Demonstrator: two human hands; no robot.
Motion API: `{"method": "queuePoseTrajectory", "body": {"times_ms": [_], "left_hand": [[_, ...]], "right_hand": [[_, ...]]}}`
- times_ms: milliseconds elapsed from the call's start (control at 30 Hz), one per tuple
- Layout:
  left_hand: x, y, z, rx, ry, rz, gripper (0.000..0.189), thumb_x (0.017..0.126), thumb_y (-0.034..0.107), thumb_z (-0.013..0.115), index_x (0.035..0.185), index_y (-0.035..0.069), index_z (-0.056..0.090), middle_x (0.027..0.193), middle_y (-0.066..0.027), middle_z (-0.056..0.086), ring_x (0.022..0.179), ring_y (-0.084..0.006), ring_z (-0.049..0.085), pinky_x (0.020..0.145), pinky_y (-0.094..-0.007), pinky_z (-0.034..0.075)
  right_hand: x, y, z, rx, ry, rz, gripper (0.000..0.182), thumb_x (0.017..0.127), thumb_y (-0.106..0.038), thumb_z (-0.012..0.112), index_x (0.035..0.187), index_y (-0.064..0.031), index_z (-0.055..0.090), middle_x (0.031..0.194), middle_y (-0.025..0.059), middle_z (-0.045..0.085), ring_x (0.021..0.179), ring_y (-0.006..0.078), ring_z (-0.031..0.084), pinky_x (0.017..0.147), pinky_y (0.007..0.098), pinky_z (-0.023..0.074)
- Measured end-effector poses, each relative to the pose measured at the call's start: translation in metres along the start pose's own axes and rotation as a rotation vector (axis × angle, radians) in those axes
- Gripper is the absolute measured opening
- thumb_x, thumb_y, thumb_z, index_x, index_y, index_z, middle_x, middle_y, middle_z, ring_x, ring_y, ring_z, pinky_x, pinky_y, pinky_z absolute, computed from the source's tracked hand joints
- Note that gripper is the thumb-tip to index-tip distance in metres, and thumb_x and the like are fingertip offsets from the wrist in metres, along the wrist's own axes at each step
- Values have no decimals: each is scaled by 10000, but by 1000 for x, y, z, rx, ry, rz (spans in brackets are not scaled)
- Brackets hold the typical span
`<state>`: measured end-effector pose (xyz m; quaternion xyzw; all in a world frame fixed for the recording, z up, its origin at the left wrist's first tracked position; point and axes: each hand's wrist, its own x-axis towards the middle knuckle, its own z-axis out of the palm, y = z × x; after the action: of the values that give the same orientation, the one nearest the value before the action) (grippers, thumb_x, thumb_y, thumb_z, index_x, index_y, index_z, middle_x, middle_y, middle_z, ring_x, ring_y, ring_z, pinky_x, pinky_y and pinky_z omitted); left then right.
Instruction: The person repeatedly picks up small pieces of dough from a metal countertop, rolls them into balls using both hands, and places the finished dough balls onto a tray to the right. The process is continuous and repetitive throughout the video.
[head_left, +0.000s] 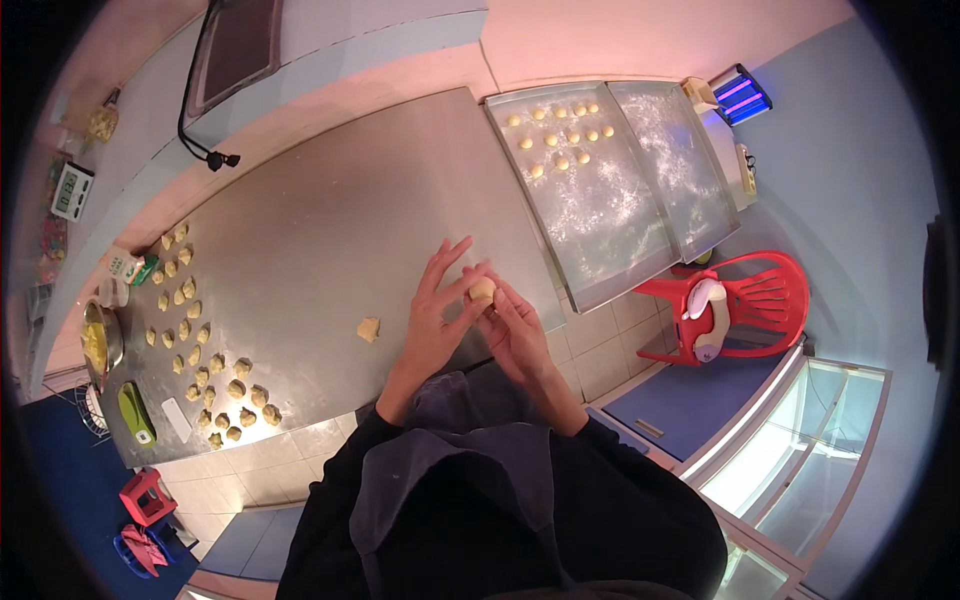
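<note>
Between my left hand (435, 322) and my right hand (517, 330) is a piece of dough (481, 290), pinched by the fingertips of both. Other fingers of my left hand stretch outward, away from the dough. A flat, ragged piece of dough (368, 329) lies by itself on the metal table (300, 217), left of my hands. Rough dough lumps (236, 388) sit in loose rows at the table's left end. Rows of smooth dough balls (562, 163) rest on a floured metal tray (600, 217) at the upper right.
A second floured tray (667, 150) adjoins the first. A green kitchen scale (136, 414), a white scraper (177, 418) and a metal bowl (112, 335) with yellow contents are at the table's left end. A red plastic chair (772, 300) stands right. A digital timer (72, 191) is at far left.
</note>
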<state>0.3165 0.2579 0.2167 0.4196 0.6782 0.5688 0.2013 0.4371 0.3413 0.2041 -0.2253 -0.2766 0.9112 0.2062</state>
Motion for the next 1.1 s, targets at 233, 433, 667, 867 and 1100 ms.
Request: {"method": "queuePoseTrajectory", "body": {"times_ms": [233,433,667,867,1100], "left_hand": [[21,-9,33,-174,-67,-52,290,947,132,571,1198,106,713,1458,-118,497,1455,-330,316,1169,-449,270],[47,8,61,-297,106,-128,346,1009,178,474,1288,83,655,1610,-177,214,1487,-334,234,1160,-437,268],[75,-17,81,2,30,-169,474,1021,214,487,1491,168,445,1605,-178,229,1478,-350,247,1163,-450,251],[69,-97,95,-1572,212,-1030,565,1025,341,482,1553,266,296,1484,-74,406,1226,-261,485,1121,-434,300],[-33,-196,-6,-331,498,-1023,575,1000,323,517,1522,158,340,1542,-114,369,1430,-307,313,1176,-451,220]], "right_hand": [[0,-19,-12,286,16,133,447,1066,-170,427,1483,-20,362,1480,143,441,1346,227,468,1148,363,386],[26,-39,-22,161,104,27,449,1048,-123,463,1479,-31,374,1481,110,443,1319,217,493,1133,356,406],[62,-58,-48,366,-7,137,458,1047,-124,463,1481,-14,366,1479,132,442,1315,231,498,1140,354,401],[111,-51,-118,218,59,143,435,1044,-175,485,1434,10,429,1409,124,513,1256,211,536,1102,328,431],[289,-164,-335,-1226,706,-576,242,936,-85,645,1144,30,691,1109,151,720,1056,228,675,946,346,507]]}}
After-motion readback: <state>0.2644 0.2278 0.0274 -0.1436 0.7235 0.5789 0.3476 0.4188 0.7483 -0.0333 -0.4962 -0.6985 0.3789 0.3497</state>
